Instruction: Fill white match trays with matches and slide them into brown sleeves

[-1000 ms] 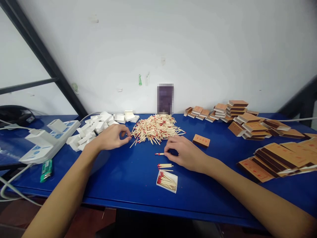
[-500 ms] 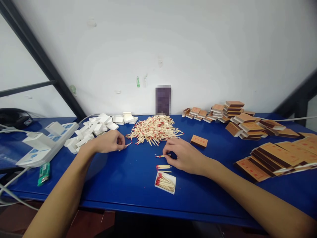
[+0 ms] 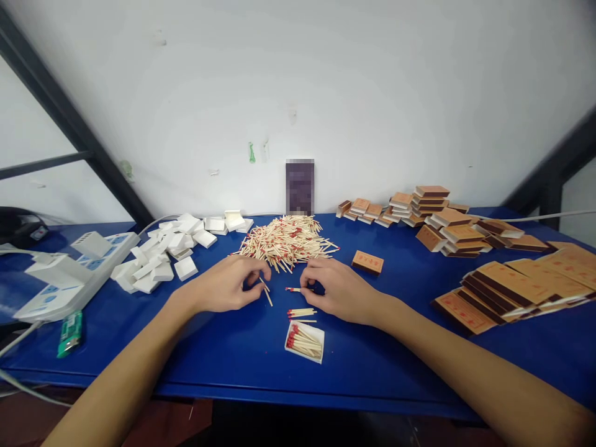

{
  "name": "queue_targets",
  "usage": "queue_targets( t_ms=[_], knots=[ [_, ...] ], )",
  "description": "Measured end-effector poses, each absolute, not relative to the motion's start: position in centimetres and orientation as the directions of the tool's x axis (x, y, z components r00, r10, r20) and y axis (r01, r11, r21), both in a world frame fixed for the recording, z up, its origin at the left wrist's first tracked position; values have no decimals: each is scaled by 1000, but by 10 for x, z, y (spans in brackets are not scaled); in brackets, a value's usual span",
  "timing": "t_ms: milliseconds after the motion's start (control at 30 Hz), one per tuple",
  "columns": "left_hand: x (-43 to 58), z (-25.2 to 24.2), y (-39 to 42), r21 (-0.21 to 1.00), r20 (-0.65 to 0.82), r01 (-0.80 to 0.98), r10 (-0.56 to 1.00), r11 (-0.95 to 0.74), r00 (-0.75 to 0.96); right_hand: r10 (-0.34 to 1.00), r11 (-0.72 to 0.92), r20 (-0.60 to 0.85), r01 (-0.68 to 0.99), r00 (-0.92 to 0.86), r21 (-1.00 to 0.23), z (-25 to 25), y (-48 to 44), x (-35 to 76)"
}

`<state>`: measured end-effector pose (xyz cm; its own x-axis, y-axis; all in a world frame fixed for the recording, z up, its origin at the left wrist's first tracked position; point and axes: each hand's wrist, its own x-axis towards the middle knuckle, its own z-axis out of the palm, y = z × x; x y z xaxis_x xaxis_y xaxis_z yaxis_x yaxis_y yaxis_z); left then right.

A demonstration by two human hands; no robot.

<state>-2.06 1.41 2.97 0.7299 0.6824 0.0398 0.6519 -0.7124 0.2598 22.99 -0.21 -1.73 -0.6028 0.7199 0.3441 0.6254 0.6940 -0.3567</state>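
My left hand pinches a couple of matches between thumb and fingertips, left of centre and in front of the match pile. To its right, my right hand is closed on the ends of a few matches, their red heads pointing left. Nearer me lies a short row of loose matches. Just below that row sits a white matchbox tray, partly filled with matches, heads to the left. One closed orange matchbox rests beyond my right hand.
White empty trays are heaped at the left, near a power strip and a green packet. Orange matchbox sleeves are stacked at the right, with more sleeves closer in. A pixelated dark object stands against the wall.
My left hand has moved right, toward my right hand, carrying matches. My right hand stays at nearly the same spot with its matches. The view has shifted slightly.
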Motion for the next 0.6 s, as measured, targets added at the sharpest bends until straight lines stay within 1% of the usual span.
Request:
queue_targets(
  t_ms=[67,133,267,500,600],
  knots=[
    [-28,32,18,246,61,644,674,-724,736,721,693,342,628,-603,-355,-17,-2,230],
    [-32,31,22,249,48,628,657,-737,752,725,688,346,633,-595,-355,-18,-1,230],
    [-30,22,27,289,34,616,651,-732,758,756,653,354,660,-550,-370,-22,3,229],
    [-1,6,16,316,112,604,661,-732,742,804,593,352,690,-479,-415,-25,11,228],
    [10,1,9,295,174,578,638,-761,750,796,605,349,659,-494,-447,-26,12,228]
  ],
)
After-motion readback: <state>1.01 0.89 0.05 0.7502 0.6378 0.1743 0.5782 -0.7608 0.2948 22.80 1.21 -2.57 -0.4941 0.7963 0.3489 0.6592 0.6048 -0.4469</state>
